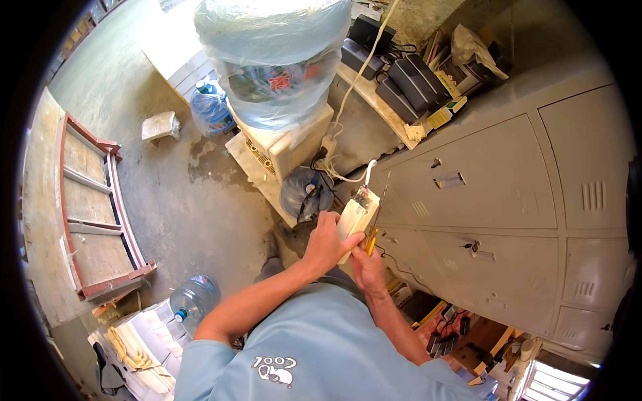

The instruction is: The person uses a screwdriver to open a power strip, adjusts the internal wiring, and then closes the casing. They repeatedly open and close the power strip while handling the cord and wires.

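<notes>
In front of my body I hold a cream power strip [356,218], tilted, with its upper end uncovered and small wires showing there. A white cord [370,172] runs into that end. My left hand [326,242] is closed around the strip's left side, the thumb across its lower part. Lower and to the right, my right hand [368,269] is closed on a yellow-handled screwdriver [372,242], whose thin shaft points up beside the strip. Its fingers are also at the strip's lower end; how firmly they touch it is hidden.
Grey metal lockers [475,180] stand close on the right. Ahead is a water dispenser [294,150] bearing a large wrapped bottle [274,73]. An empty water bottle [305,194] lies by its base. Another bottle [195,299] and stacked papers [144,341] are at lower left.
</notes>
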A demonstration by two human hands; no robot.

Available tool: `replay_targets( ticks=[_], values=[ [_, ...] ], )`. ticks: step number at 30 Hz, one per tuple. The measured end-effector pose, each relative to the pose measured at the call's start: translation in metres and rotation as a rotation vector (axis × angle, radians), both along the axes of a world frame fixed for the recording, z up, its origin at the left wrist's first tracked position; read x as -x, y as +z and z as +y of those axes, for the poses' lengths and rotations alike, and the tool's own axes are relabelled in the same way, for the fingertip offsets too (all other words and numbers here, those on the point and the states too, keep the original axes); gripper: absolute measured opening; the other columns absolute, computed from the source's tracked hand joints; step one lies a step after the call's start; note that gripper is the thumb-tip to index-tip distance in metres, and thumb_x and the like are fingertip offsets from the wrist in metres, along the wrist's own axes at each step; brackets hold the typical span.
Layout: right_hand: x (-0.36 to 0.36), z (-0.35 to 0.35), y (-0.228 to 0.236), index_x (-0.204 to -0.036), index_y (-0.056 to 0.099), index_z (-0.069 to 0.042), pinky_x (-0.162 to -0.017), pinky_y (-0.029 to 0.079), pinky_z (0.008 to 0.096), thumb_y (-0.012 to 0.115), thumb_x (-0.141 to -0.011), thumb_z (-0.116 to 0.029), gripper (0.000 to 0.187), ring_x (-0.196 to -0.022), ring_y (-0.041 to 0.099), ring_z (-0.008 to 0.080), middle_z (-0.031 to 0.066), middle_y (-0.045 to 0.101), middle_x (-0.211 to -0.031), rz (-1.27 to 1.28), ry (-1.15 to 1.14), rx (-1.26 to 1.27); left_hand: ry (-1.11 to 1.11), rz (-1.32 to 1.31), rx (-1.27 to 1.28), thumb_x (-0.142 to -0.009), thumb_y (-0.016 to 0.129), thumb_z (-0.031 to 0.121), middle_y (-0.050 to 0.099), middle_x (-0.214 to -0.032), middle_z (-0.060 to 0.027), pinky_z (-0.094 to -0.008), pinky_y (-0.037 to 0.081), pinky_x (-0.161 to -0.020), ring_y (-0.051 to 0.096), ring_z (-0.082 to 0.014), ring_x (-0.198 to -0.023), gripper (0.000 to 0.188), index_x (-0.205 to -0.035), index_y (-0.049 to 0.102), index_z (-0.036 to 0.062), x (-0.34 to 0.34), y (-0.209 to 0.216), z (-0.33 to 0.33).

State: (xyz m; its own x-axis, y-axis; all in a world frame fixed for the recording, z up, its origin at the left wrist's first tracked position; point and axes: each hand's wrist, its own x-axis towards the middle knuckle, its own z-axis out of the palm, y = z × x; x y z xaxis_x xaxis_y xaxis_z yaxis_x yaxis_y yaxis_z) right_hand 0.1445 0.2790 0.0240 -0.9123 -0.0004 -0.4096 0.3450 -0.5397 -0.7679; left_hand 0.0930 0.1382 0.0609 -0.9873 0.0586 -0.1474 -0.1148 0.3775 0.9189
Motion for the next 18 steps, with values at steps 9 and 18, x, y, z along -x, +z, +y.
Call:
replay_targets(
  ticks=[9,18],
  values=[
    [-0.001,-0.028,0.019,-0.105,0.058,0.0,-0.076,0.045,0.0243,0.068,-0.089,-0.017,0.025,-0.082,0.051,0.0067,-0.0028,0.054,-0.09,-0.04,0.24,-0.476,0.093,-0.409,-0.319,-0.089,0.064,0.038,0.062,-0.095,-0.0153,-0.0304,0.05,-0.077,0.062,-0.0217,-0.086,0.054,-0.112,0.05,-0.0087,-0.005,-0.043,-0.016],
    [0.003,-0.04,0.009,-0.098,0.06,0.001,-0.068,0.046,0.0264,0.058,-0.096,-0.027,0.028,-0.071,0.054,0.0109,0.0034,0.06,-0.079,-0.009,0.236,-0.524,0.354,-0.836,-0.796,-0.092,0.048,0.062,0.061,-0.09,-0.0133,-0.0377,0.055,-0.058,0.066,-0.0261,-0.07,0.069,-0.115,0.057,-0.0023,-0.013,-0.067,-0.078]
  ],
)
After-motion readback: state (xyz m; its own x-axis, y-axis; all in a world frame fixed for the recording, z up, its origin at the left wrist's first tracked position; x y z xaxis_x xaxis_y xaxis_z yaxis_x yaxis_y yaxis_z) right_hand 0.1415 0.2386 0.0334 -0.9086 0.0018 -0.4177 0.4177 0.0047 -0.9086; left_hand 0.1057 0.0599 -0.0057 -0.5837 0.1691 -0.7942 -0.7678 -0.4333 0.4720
